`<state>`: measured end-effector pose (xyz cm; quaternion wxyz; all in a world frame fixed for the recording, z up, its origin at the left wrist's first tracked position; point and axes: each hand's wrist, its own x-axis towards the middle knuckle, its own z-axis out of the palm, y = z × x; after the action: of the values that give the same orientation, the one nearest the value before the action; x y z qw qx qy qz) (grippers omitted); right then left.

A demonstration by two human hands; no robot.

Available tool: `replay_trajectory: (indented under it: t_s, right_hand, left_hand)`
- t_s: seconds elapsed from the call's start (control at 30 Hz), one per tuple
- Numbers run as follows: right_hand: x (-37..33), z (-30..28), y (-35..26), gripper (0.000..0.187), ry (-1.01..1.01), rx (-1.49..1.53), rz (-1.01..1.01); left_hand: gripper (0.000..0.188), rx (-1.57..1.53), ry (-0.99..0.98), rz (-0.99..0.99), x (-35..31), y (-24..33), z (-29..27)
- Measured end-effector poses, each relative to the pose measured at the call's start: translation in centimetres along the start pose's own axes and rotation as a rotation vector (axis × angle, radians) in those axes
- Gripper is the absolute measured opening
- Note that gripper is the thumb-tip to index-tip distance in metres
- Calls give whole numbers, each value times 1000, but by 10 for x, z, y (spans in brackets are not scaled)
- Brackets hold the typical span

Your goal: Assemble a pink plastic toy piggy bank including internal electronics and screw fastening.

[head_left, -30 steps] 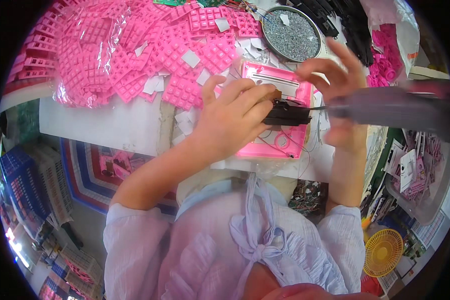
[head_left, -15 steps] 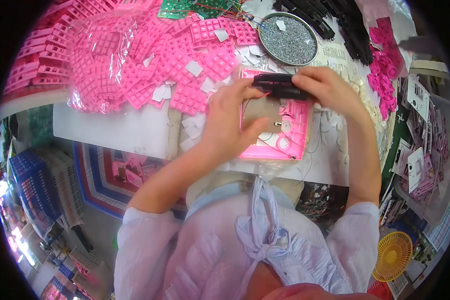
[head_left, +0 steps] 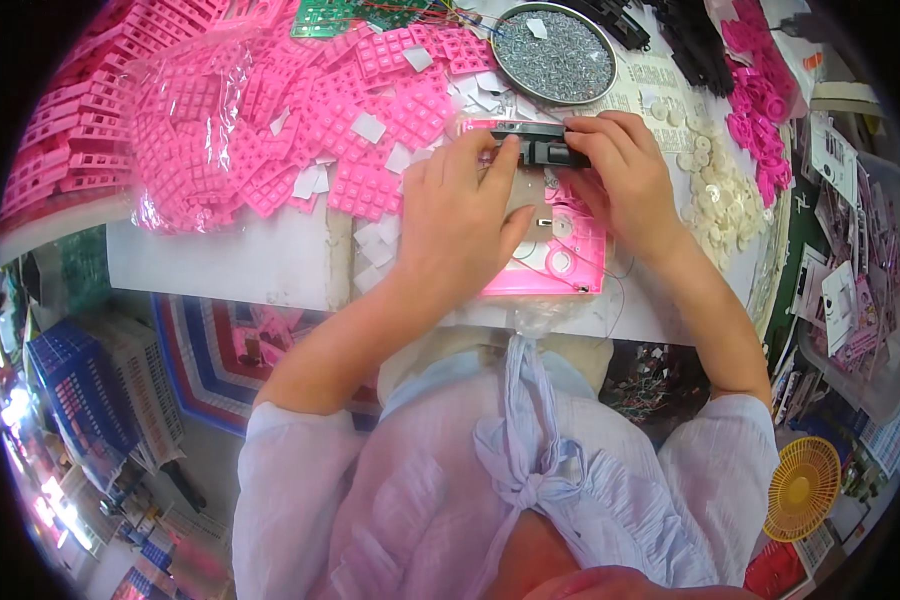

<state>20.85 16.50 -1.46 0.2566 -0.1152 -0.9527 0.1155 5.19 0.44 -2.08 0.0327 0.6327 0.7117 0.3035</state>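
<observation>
A long black plastic part (head_left: 544,148) lies across the far end of a pink plastic housing (head_left: 592,262). My right hand (head_left: 625,178) grips its right end, fingers on top and thumb tucked below. At the left end, my left hand (head_left: 462,205) has its fingertips closed on the same part, with the thumb held lower over the housing. A grey-brown flat board (head_left: 533,200) sits in the housing between my hands, partly covered by them. Thin wires (head_left: 547,272) run over the housing's near side. Clear plastic film (head_left: 532,318) shows under its near edge.
Pink keypad pieces (head_left: 365,190) and white paper scraps (head_left: 368,127) are heaped at the left. A round tin of small screws (head_left: 555,60) stands beyond the housing. Cream-coloured discs (head_left: 725,205), pink parts (head_left: 758,95) and black parts (head_left: 692,45) lie at the right.
The black part has come down level onto the housing's far end. My right hand has moved from its tip to wrap its right side, and my left fingers have reached onto it.
</observation>
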Motion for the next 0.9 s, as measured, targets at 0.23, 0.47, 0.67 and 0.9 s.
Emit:
replay_trajectory:
  t_s: [0.23, 0.47, 0.67, 0.9]
  right_hand:
    - [14, 0, 26, 36, -218, 516, 196]
    - [9, -11, 37, 37, -286, 566, 198]
    - [59, -63, 19, 49, 456, 1656, 293]
    - [108, -77, 12, 57, -127, 1554, -20]
  left_hand:
    - [34, -49, -342, -38, 78, -27, -28]
    - [19, 363, -420, 102, 168, -53, 48]
    - [21, 340, -244, 145, 166, -45, 59]
    - [22, 424, -226, 237, 172, -47, 46]
